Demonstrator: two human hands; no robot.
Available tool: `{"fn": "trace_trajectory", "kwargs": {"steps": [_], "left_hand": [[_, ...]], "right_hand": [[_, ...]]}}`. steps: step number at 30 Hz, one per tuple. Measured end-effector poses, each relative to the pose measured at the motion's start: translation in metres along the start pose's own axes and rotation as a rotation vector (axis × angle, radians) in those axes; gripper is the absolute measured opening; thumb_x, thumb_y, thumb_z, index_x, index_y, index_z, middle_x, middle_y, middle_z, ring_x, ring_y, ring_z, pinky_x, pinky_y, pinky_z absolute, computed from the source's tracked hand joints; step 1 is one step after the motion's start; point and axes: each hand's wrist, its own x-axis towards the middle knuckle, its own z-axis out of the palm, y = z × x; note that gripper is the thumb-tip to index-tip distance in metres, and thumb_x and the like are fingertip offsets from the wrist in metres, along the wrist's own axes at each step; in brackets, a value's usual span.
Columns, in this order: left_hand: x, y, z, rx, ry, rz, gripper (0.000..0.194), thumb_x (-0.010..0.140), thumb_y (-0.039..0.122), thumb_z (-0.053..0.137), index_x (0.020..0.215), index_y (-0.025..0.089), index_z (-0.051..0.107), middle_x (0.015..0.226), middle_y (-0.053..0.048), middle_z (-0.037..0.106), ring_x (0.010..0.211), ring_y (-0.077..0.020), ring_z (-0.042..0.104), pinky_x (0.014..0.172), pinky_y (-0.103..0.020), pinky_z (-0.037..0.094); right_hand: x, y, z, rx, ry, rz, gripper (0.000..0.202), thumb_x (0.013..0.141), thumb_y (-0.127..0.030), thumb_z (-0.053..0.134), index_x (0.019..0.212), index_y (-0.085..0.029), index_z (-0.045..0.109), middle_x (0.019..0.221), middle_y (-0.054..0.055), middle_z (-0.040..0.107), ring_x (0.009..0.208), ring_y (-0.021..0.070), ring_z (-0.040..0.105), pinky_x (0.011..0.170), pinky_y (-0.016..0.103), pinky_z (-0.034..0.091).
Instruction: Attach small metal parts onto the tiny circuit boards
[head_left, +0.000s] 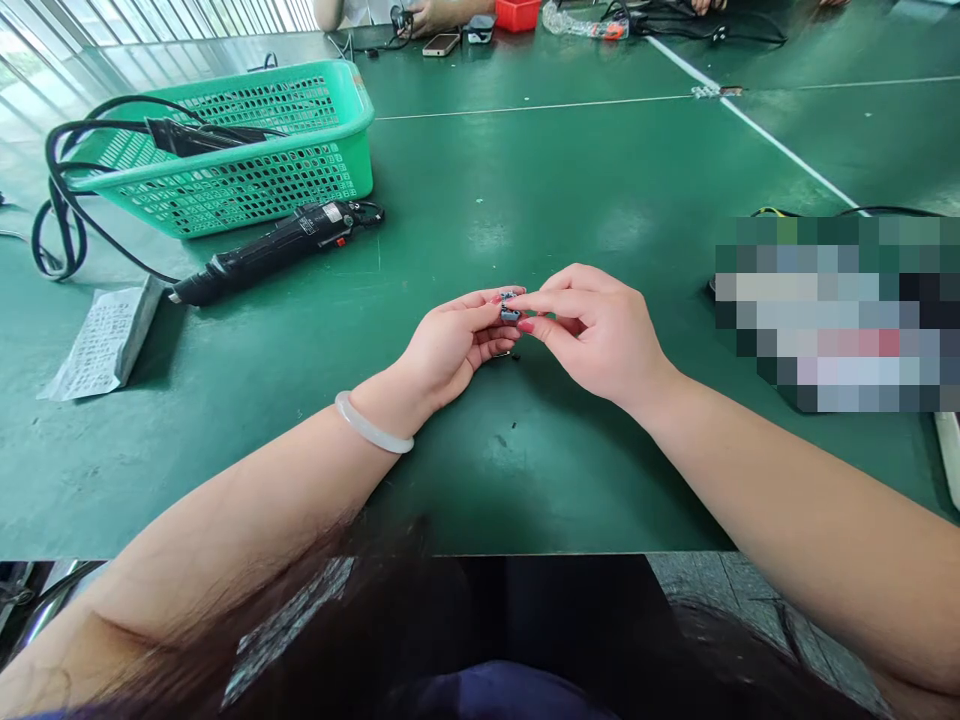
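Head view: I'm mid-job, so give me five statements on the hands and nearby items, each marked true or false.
1. The left hand holds a small part, with the right hand meeting it there. True.
2. A black power tool with an orange switch lies on the table. True.
3. The white bracelet is on the right wrist. False: it is on the left wrist.
4. The green basket is right of both hands. False: it is to their left.
5. A phone lies near another person's hand. True.
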Motion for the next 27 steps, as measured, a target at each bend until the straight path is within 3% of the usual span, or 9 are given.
{"fn": "trace_trajectory", "kwargs": {"steps": [7,15,20,23,25,27], "left_hand": [[0.0006,0.0000,0.0002,-0.016,0.006,0.002,0.019,0.093,0.007,0.053,0.095,0.010,0.072,0.071,-0.002,0.068,0.062,-0.0058,0.061,0.064,-0.018,0.050],[0.0015,0.0001,0.0001,-0.016,0.032,0.013,0.019,0.091,0.006,0.054,0.094,0.011,0.071,0.071,-0.001,0.068,0.061,-0.0062,0.061,0.066,-0.020,0.050],[0.0018,0.0018,0.0010,-0.024,0.153,0.081,0.014,0.093,0.007,0.054,0.091,0.013,0.066,0.076,-0.001,0.070,0.064,-0.0061,0.062,0.072,-0.021,0.051],[0.0029,0.0016,0.0004,-0.022,0.223,0.126,0.012,0.094,0.006,0.053,0.092,0.014,0.062,0.080,-0.001,0.072,0.065,-0.0056,0.063,0.071,-0.020,0.051],[0.0033,0.0008,0.0002,-0.015,0.246,0.138,0.013,0.094,0.005,0.052,0.094,0.015,0.060,0.082,-0.001,0.073,0.064,-0.0049,0.063,0.070,-0.020,0.051],[0.0032,-0.0001,0.0005,-0.002,0.254,0.143,0.013,0.095,0.005,0.051,0.096,0.015,0.060,0.083,0.000,0.073,0.064,-0.0043,0.063,0.070,-0.019,0.051]], "right_hand": [[0.0001,-0.0013,-0.0002,-0.023,0.009,-0.008,0.022,0.087,-0.019,0.066,0.100,-0.029,0.081,0.086,0.000,0.067,0.058,0.0108,0.043,0.059,0.031,0.042],[0.0002,0.0006,-0.0003,-0.053,0.008,-0.007,0.024,0.086,-0.021,0.067,0.102,-0.031,0.082,0.086,0.001,0.069,0.061,0.0130,0.049,0.062,0.033,0.045],[0.0019,0.0000,-0.0023,-0.026,0.009,0.085,0.014,0.086,-0.022,0.067,0.092,-0.026,0.080,0.083,0.001,0.070,0.058,0.0123,0.049,0.060,0.032,0.043],[0.0020,0.0016,-0.0031,-0.043,-0.148,0.136,0.004,0.079,-0.028,0.078,0.081,-0.024,0.078,0.076,0.000,0.068,0.059,0.0125,0.051,0.058,0.031,0.039],[0.0014,0.0035,-0.0022,-0.067,-0.304,0.154,0.011,0.072,-0.027,0.084,0.081,-0.024,0.079,0.073,-0.001,0.067,0.061,0.0129,0.054,0.058,0.031,0.039],[0.0010,0.0052,-0.0006,-0.085,-0.391,0.164,0.008,0.073,-0.022,0.081,0.080,-0.024,0.079,0.073,-0.001,0.068,0.064,0.0134,0.057,0.060,0.031,0.040]]}}
